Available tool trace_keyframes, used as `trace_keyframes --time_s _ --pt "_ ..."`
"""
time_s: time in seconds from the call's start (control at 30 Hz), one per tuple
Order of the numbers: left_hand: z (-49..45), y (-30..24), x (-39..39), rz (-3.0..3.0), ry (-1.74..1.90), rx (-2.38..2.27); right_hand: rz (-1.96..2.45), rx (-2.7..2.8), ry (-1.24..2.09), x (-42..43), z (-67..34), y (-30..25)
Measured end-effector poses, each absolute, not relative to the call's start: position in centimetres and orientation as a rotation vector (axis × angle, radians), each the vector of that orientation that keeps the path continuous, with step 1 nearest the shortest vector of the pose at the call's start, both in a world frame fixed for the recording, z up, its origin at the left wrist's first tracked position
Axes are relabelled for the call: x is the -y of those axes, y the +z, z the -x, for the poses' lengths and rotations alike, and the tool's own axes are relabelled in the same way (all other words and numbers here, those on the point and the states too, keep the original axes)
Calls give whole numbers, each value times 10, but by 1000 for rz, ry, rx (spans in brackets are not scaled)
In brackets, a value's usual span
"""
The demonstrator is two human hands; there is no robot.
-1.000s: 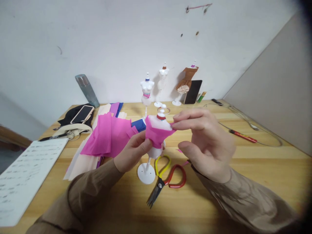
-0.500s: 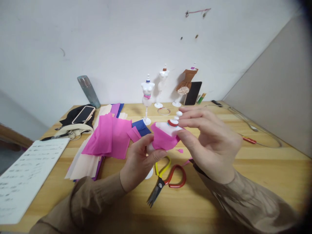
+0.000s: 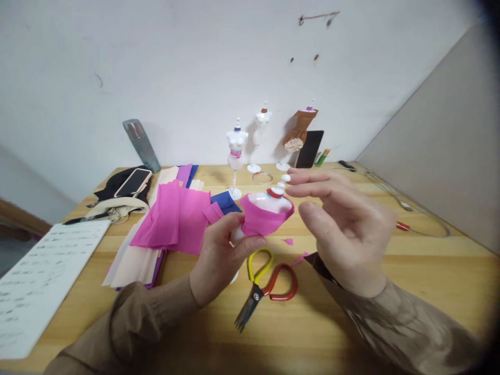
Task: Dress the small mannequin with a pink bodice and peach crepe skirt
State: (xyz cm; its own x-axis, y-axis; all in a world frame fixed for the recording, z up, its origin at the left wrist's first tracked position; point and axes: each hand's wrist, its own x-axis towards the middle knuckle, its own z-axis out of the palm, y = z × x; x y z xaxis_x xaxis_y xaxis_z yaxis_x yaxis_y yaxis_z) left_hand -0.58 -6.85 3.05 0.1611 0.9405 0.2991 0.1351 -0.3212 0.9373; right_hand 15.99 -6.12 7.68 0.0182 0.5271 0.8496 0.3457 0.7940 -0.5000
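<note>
Just beyond the scissors (image 3: 256,296), the left hand (image 3: 222,255) has thumb and fingers wrapped around the lower part of a tilted form (image 3: 255,199) dressed in pink cloth (image 3: 265,223). The right hand (image 3: 347,229), beyond and right of the scissors, is loosely spread and grips nothing (whether a fingertip brushes the form's knob (image 3: 286,178), I cannot tell).

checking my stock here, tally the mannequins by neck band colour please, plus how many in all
Red-band mannequin, in the left hand: 1
Blue-band mannequin: 1
Brown-band mannequin: 1
Purple-band mannequin: 1
Total: 4
</note>
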Motion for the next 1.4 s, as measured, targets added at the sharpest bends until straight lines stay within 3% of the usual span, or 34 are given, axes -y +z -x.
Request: trace_keyframes --time_s 0.37,0.93,1.2,1.4 --pt "6 33 67 -1592 1263 -958 639 1756 23 61 -158 75" --pt "14 37 56 -1460 1095 -791 615 1702 269 55 -167 80" --pt "18 37 51 -1425 1084 -703 610 1811 107 51 -168 78" --pt "20 39 49 -1462 1060 -736 631 1758 277 53 -167 80"
